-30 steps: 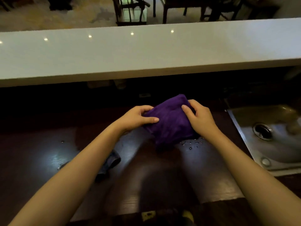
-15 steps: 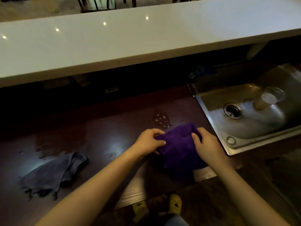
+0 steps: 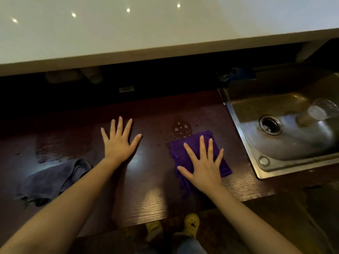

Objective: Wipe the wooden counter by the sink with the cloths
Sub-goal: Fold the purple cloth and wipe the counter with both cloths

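Observation:
The dark wooden counter (image 3: 150, 189) runs left from the steel sink (image 3: 238, 129). A folded purple cloth (image 3: 180, 149) lies on it close to the sink, and my right hand (image 3: 203, 165) presses flat on that cloth with fingers spread. My left hand (image 3: 118, 142) rests flat and bare on the wood in the middle, holding nothing. A small patch of water drops (image 3: 180, 128) sits just beyond the purple cloth. A crumpled grey cloth (image 3: 49, 180) lies at the left, partly behind my left forearm.
A clear glass (image 3: 319, 110) lies on its side in the sink basin beside the drain (image 3: 270, 124). A white raised bar top (image 3: 165, 33) overhangs the back of the counter. My feet in yellow slippers (image 3: 191, 221) show below the front edge.
Both hands held the purple cloth before. My left hand has let go and moved left onto bare wood; my right hand has flattened the cloth on the counter by the sink.

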### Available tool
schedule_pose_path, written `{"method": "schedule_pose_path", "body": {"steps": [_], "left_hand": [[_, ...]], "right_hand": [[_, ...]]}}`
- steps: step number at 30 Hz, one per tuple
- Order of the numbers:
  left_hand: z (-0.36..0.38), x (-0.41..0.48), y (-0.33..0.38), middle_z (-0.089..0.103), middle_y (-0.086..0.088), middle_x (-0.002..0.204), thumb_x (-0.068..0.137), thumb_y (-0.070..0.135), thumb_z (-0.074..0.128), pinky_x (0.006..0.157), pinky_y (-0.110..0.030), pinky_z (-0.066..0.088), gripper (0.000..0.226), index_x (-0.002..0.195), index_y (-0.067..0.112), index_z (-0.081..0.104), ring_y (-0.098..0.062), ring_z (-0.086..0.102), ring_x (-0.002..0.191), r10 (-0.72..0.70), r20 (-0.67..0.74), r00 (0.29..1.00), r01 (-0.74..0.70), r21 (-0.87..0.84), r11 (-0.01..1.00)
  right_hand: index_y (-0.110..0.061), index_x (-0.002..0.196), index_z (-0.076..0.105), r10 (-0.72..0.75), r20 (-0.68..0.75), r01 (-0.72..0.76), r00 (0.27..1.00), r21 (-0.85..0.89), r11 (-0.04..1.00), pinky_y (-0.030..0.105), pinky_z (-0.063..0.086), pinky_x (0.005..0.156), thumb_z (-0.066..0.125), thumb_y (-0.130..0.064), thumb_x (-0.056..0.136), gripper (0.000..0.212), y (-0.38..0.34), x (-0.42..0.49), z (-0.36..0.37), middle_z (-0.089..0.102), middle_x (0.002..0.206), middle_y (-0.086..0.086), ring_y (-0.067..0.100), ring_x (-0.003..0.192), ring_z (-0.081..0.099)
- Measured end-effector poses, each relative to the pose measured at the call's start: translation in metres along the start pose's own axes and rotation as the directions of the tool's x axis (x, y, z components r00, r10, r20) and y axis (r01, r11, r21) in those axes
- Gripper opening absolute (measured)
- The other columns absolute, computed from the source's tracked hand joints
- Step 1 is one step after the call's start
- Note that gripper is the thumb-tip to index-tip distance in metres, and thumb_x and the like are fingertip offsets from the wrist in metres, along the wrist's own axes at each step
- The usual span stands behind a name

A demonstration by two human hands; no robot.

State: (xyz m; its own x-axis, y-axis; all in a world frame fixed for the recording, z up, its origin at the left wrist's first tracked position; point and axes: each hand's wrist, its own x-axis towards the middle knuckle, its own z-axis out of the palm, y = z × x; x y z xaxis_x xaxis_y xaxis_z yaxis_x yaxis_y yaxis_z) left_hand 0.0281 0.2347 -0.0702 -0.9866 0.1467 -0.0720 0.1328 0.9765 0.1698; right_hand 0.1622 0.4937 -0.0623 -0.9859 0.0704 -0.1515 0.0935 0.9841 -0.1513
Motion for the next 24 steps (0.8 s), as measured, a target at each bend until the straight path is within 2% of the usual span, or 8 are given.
{"method": "schedule_pose_path", "body": {"steps": [4,12,17,24], "left_hand": [[0.010,0.001,-0.004,0.006,-0.003,0.158,0.081,0.075,0.009,0.112,-0.058,-0.007,0.072,0.144,0.040,0.008,-0.024,-0.005,0.145,-0.003,-0.024,1.000,0.004,0.032,0.999],[0.013,0.002,-0.006,0.008,-0.002,0.158,0.083,0.074,0.010,0.113,-0.057,-0.005,0.069,0.144,0.041,0.008,-0.022,-0.004,0.145,-0.004,-0.069,0.998,0.007,0.048,0.999],[0.013,0.002,-0.006,0.007,-0.001,0.158,0.084,0.073,0.013,0.114,-0.057,-0.004,0.068,0.144,0.041,0.007,-0.021,-0.005,0.145,-0.001,-0.071,0.997,0.004,0.052,0.999],[0.010,0.001,-0.005,0.006,-0.002,0.158,0.083,0.073,0.012,0.114,-0.057,-0.005,0.069,0.144,0.041,0.005,-0.020,-0.006,0.145,0.006,-0.063,0.998,-0.002,0.050,0.999]], "right_hand": [[-0.042,0.146,0.000,-0.045,0.003,0.045,0.999,-0.001,0.999,0.068,-0.012,0.104,0.018,-0.082,0.075,0.084,-0.017,0.019,0.002,-0.018,0.156,0.012,0.041,0.139,-0.023],[-0.042,0.145,0.013,-0.043,-0.075,0.043,0.996,0.001,0.999,0.072,-0.005,0.104,0.033,-0.072,0.082,0.073,-0.035,0.127,-0.012,-0.007,0.158,0.016,0.043,0.142,-0.011],[-0.045,0.144,0.017,-0.118,-0.086,0.118,0.989,-0.008,0.993,0.067,-0.004,0.109,0.030,-0.064,0.088,0.060,-0.012,0.161,-0.015,0.004,0.159,0.009,0.037,0.144,-0.006],[-0.042,0.144,0.020,-0.077,-0.111,0.080,0.991,0.025,0.997,0.061,0.000,0.114,0.030,-0.058,0.092,0.056,0.032,0.171,-0.027,0.012,0.159,0.002,0.028,0.146,-0.002]]}}
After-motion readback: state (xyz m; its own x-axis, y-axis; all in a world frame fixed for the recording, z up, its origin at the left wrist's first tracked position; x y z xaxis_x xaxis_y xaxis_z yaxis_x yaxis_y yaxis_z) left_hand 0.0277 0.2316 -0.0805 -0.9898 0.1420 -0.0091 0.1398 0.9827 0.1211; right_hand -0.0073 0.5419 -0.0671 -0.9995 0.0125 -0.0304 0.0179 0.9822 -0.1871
